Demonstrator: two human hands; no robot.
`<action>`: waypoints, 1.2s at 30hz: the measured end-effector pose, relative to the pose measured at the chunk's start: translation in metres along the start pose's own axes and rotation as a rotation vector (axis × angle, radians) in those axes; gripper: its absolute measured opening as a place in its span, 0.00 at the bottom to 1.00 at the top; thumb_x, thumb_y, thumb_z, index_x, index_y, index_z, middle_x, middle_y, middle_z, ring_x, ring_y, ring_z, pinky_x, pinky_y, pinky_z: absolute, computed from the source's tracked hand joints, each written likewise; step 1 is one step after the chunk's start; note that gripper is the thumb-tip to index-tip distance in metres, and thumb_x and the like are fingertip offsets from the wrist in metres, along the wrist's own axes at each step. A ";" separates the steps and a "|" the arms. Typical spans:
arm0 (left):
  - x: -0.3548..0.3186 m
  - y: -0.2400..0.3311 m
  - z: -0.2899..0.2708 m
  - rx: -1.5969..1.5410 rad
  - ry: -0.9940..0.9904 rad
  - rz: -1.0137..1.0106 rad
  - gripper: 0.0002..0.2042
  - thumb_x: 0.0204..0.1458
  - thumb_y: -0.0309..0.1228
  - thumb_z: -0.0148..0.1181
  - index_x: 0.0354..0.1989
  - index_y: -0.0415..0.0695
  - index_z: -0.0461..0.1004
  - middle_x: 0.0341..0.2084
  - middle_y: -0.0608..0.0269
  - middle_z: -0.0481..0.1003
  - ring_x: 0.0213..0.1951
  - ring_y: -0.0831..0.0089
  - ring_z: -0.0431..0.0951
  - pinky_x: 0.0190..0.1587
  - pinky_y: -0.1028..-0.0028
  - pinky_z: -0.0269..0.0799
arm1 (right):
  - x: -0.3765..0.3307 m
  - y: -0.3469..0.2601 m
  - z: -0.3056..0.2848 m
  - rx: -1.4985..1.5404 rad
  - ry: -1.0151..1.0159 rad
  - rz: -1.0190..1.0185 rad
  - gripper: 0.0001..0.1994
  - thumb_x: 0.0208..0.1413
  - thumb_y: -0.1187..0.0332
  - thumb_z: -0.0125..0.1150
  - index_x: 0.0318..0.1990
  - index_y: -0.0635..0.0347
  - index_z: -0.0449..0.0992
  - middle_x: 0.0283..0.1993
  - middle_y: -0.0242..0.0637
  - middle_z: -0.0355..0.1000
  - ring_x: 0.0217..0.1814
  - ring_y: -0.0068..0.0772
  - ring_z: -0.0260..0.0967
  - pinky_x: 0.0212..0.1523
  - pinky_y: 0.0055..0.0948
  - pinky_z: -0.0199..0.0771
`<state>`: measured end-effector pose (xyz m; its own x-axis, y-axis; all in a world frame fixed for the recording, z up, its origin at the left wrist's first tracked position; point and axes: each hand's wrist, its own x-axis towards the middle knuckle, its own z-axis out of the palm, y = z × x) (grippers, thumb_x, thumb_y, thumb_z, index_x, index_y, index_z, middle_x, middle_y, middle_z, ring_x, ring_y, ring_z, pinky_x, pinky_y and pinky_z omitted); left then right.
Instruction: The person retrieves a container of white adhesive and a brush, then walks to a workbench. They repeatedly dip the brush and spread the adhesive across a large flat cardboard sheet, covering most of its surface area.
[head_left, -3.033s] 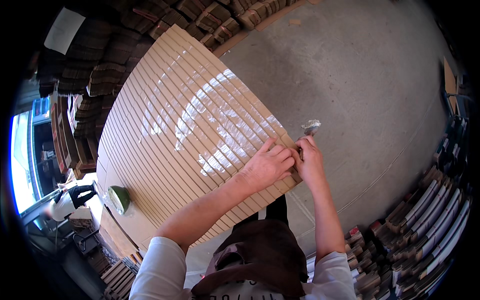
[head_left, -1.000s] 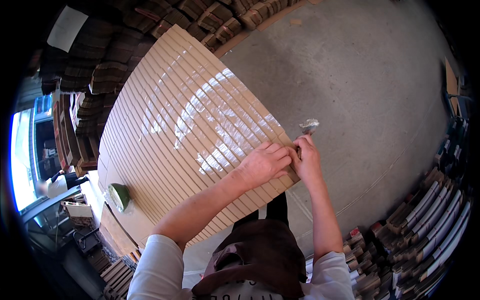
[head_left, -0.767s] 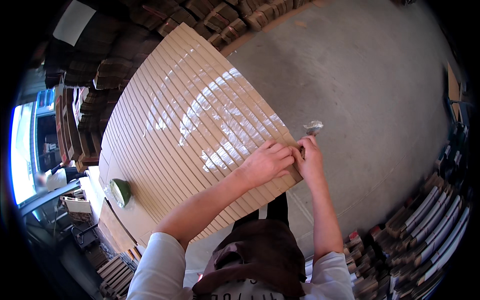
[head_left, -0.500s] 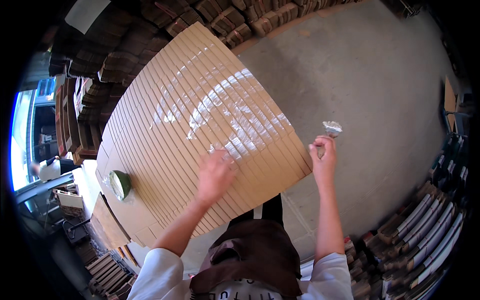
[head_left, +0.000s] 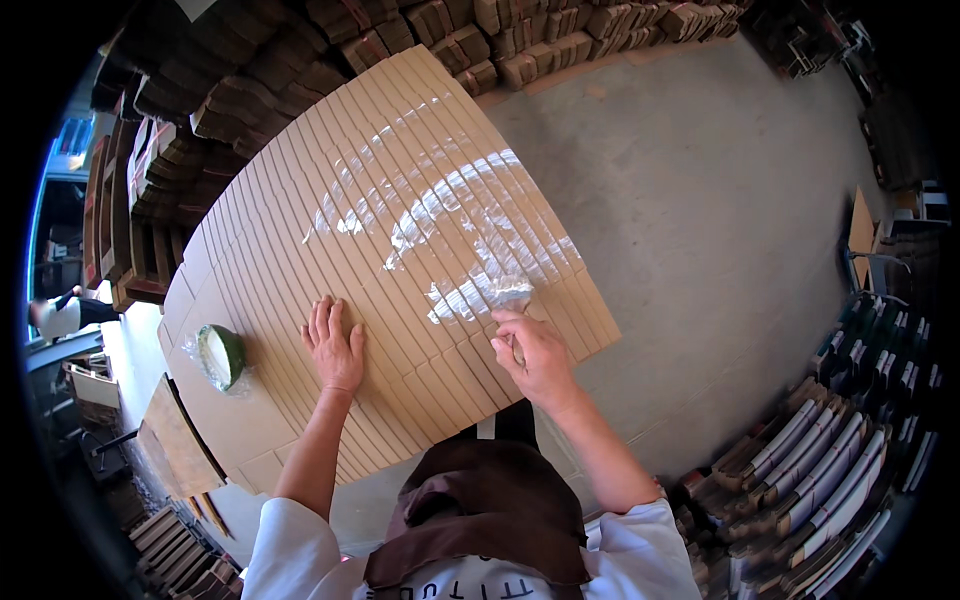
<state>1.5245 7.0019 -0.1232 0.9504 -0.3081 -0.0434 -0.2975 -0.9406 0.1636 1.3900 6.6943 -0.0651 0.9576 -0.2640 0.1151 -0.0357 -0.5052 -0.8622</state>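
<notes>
Overlapping cardboard strips [head_left: 270,200] lie fanned out in front of me, with white glue [head_left: 430,210] smeared in streaks over their far and right parts. My right hand [head_left: 538,355] grips a paintbrush [head_left: 512,292], its white-coated bristles on the strips at the lower end of the glue. My left hand [head_left: 334,345] lies flat on bare cardboard left of the glue, fingers spread and holding nothing. To its left, a green bowl [head_left: 220,357] of white glue, with clear plastic film around its rim, sits tilted on the cardboard.
Bundled cardboard stacks [head_left: 540,45] line the far side. Wooden pallets [head_left: 120,220] stand at the left, near another person [head_left: 60,316]. Stacked cardboard pieces [head_left: 810,470] fill the lower right. Grey concrete floor [head_left: 690,200] lies to the right.
My right hand has brought the paintbrush from beyond the right edge onto the cardboard strips. My left hand has moved left, away from the glue, and now rests flat.
</notes>
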 end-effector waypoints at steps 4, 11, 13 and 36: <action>-0.003 -0.003 0.000 0.008 -0.004 -0.011 0.27 0.57 0.42 0.53 0.65 0.49 0.61 0.68 0.60 0.56 0.71 0.58 0.49 0.70 0.49 0.37 | 0.007 0.031 -0.002 0.107 0.038 0.154 0.05 0.59 0.69 0.59 0.38 0.61 0.72 0.46 0.41 0.78 0.42 0.39 0.76 0.47 0.36 0.74; -0.001 -0.002 -0.001 0.004 -0.024 -0.024 0.27 0.56 0.42 0.53 0.64 0.49 0.62 0.68 0.60 0.56 0.71 0.58 0.49 0.70 0.48 0.37 | 0.042 0.048 -0.057 -0.068 0.206 0.299 0.09 0.62 0.65 0.57 0.42 0.61 0.73 0.46 0.41 0.77 0.48 0.41 0.76 0.50 0.36 0.74; 0.000 -0.001 -0.001 -0.007 -0.014 -0.015 0.27 0.56 0.42 0.54 0.64 0.48 0.62 0.68 0.60 0.56 0.71 0.58 0.49 0.70 0.49 0.37 | 0.022 0.035 -0.026 -0.144 0.045 0.110 0.09 0.62 0.65 0.58 0.43 0.61 0.73 0.47 0.42 0.77 0.48 0.43 0.76 0.50 0.38 0.74; -0.001 0.000 -0.005 -0.035 -0.041 -0.050 0.27 0.53 0.43 0.57 0.61 0.49 0.66 0.66 0.60 0.58 0.70 0.58 0.52 0.70 0.47 0.39 | 0.166 0.081 -0.028 -0.396 -0.087 -0.006 0.11 0.59 0.67 0.58 0.46 0.60 0.77 0.55 0.47 0.73 0.57 0.49 0.70 0.60 0.41 0.69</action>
<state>1.5243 7.0031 -0.1182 0.9593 -0.2669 -0.0928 -0.2454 -0.9498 0.1942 1.5384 6.5861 -0.1022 0.9782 -0.1980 0.0631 -0.1208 -0.7887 -0.6027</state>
